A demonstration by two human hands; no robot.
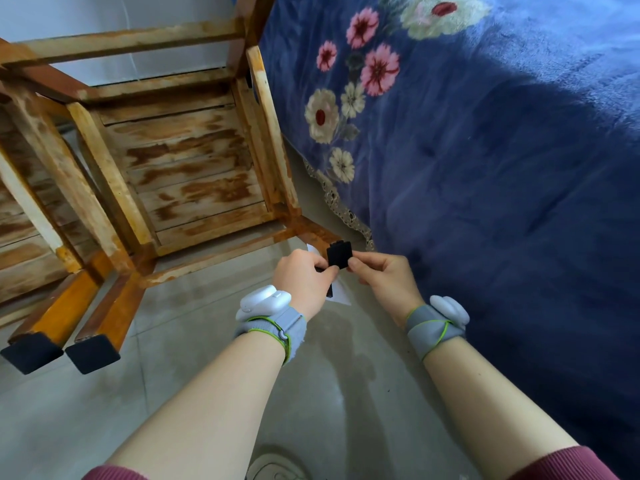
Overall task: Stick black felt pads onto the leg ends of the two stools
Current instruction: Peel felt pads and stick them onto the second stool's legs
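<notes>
Two wooden stools lie on their sides on the floor, legs toward me: one in the middle [180, 161], the other at the left edge [24, 209]. Black felt pads cover two leg ends at lower left [33, 351] [92, 353]. My left hand [304, 278] and my right hand [384, 275] pinch a black felt pad [340, 254] between their fingertips, just in front of the middle stool's near right leg [311, 233]. A white backing sheet [337, 294] with a dark strip lies under my hands, partly hidden.
A bed with a dark blue flowered blanket [485, 168] fills the right side, its lace hem [339, 202] close to the stool leg. Grey tiled floor [207, 323] lies below. Grey wristbands with white devices sit on both wrists. A shoe tip [277, 469] shows at the bottom.
</notes>
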